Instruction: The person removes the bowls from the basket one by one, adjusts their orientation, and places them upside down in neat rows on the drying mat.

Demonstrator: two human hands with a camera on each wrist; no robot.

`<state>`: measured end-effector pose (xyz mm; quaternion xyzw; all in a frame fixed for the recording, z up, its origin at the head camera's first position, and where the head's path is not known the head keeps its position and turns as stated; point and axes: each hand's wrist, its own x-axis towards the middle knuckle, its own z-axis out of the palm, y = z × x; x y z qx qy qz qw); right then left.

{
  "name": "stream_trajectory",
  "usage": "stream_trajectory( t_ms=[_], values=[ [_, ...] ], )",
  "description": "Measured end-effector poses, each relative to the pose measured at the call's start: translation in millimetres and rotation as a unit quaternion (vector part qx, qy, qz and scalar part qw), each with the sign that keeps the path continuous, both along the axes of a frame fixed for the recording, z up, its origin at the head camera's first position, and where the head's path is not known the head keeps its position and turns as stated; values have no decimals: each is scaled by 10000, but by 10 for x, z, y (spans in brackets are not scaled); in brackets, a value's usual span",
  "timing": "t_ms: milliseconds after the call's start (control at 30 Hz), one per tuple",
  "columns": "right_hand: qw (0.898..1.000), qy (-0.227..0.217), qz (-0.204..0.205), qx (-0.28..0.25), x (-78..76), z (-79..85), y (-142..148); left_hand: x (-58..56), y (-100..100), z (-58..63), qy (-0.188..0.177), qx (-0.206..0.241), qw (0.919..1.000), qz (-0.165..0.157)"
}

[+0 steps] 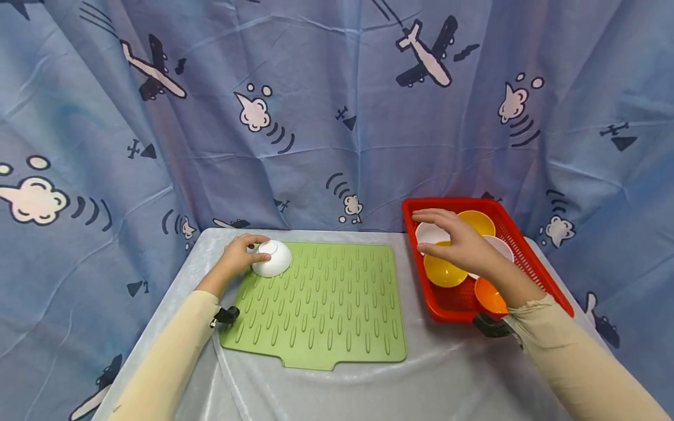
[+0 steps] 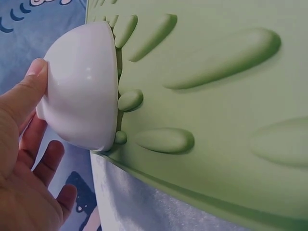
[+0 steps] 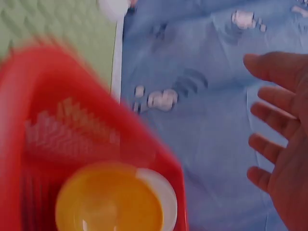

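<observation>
A white bowl (image 1: 278,263) stands upside down at the far left corner of a green drying mat (image 1: 321,304). My left hand (image 1: 238,257) pinches it near the base, thumb on one side and a finger on the other. In the left wrist view the bowl (image 2: 84,86) has its rim against the mat's raised ridges, while the other fingers are spread below the base. Over the red basket (image 1: 447,316) hovers my right hand (image 1: 466,245), fingers extended and thumb apart, holding nothing. Beneath it in the basket lies a yellow bowl (image 1: 442,273).
The basket also holds a second yellow bowl (image 1: 478,221), white bowls (image 1: 429,233) and an orange bowl (image 1: 489,295). A pale silvery cloth (image 1: 368,392) covers the table. Behind it hangs a blue curtain (image 1: 316,175) with printed airplanes.
</observation>
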<state>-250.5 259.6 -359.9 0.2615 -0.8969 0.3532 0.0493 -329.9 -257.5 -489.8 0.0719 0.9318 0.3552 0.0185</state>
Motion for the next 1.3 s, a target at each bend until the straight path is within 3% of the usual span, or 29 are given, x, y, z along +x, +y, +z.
stream_trajectory(
  t_ms=[300, 567, 767, 1133, 1300],
  values=[
    [9959, -304, -128, 844, -179, -56, 555, -1, -4, -10, -75, 27, 9999, -80],
    [9864, -1052, 92, 1259, -345, -282, 751, 17, -23, -51, -73, 34, 10000, -22],
    [9817, -1325, 84, 1362, -422, -426, 843, 22, -8, -31, 42, 24, 10000, -81],
    [9797, -1276, 386, 1499, -499, -538, 936, 4, -20, -32, 57, -73, 9999, -91],
    [9709, -1260, 353, 2008, -525, -635, 914, 35, -24, -66, 78, 2, 9999, -77]
  ],
)
